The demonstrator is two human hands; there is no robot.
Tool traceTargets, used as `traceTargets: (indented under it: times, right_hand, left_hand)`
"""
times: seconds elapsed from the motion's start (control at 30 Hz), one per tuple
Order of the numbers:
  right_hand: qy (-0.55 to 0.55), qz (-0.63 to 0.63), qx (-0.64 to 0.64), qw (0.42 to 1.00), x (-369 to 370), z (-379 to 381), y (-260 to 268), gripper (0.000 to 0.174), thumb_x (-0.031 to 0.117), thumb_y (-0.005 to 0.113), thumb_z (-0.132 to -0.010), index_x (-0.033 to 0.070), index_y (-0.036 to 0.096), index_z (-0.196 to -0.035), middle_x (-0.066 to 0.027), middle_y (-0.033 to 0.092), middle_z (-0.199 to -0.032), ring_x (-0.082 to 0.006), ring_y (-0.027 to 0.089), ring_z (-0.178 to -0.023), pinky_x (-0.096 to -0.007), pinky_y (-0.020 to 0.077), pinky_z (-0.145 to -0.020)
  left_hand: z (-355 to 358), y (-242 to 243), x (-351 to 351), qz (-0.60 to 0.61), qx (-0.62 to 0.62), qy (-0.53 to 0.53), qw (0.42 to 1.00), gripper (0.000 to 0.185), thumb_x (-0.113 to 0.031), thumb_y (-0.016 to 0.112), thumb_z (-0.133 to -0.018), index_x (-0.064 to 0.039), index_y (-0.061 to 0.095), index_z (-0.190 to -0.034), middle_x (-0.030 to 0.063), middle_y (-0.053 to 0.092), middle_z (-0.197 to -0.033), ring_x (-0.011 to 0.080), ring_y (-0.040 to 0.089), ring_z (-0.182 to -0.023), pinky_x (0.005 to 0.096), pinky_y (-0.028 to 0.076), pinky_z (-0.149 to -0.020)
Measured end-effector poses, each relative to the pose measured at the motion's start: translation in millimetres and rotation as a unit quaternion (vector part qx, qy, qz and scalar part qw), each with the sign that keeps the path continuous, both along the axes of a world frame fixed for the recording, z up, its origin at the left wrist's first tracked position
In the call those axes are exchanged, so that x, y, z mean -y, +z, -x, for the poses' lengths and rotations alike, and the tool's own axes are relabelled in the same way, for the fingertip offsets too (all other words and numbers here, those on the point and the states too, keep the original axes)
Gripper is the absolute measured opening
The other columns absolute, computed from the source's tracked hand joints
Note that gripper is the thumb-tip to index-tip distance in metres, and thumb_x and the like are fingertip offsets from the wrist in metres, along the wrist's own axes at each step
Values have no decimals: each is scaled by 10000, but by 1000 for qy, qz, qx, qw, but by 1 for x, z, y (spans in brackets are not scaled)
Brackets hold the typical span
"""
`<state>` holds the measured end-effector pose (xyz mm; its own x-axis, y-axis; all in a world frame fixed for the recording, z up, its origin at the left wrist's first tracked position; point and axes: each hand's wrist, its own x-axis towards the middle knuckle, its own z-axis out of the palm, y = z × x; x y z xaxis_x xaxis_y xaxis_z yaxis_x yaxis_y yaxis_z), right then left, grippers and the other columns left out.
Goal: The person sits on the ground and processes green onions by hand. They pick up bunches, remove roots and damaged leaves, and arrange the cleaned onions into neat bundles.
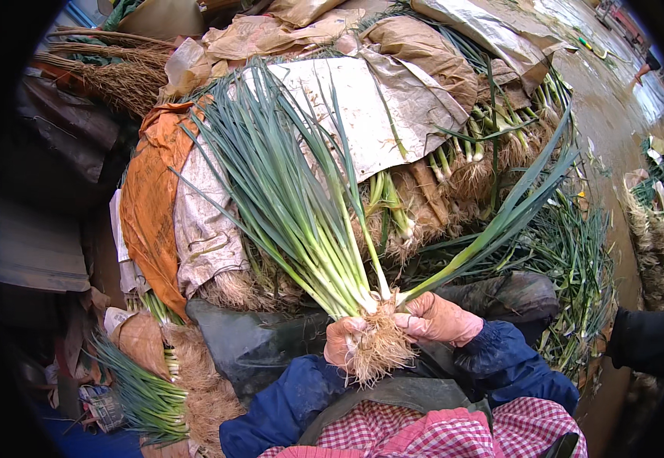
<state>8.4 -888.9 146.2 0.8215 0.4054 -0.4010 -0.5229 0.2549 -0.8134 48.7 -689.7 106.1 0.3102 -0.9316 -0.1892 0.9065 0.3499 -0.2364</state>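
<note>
Both my hands wear pale orange gloves and meet at the root end of a bunch of green onions (309, 229). My left hand (345, 342) grips the bunch from the left, beside its tangled tan roots. My right hand (439, 320) pinches the base of a thicker green onion stalk (452, 263) whose leaves splay up to the right, apart from the fan of the others. The long leaves of the bunch lie over a white woven sack (389, 126). Some fingertips are hidden behind the stalks and roots.
Beyond lies a pile of green onions (480, 137) under sacks, with an orange sack (157, 189) on its left. Loose leaves (566, 257) heap at the right. Another green onion bundle (154, 395) lies lower left. A dark sleeve (652, 340) shows at the right edge.
</note>
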Motion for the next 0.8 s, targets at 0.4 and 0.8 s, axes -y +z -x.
traceTargets:
  times: [0.4,0.8]
  right_hand:
    - [346,-110,17,932,13,-65,38,403,295,533,-956,63,531,-627,12,454,-473,-65,383,-368,-216,291,-388]
    - [-394,-393,186,810,57,33,6,668,508,434,-942,33,336,-1401,-177,527,-1304,-130,510,-515,-239,379,-453]
  left_hand:
    - [-25,29,27,18,117,-48,992,788,-334,580,-717,59,326,-1351,345,507,-1171,432,552,-1045,535,448,-945]
    - [-23,-9,-18,34,155,75,985,441,-278,625,-678,-51,486,-1030,94,462,-915,237,466,-828,416,445,-752]
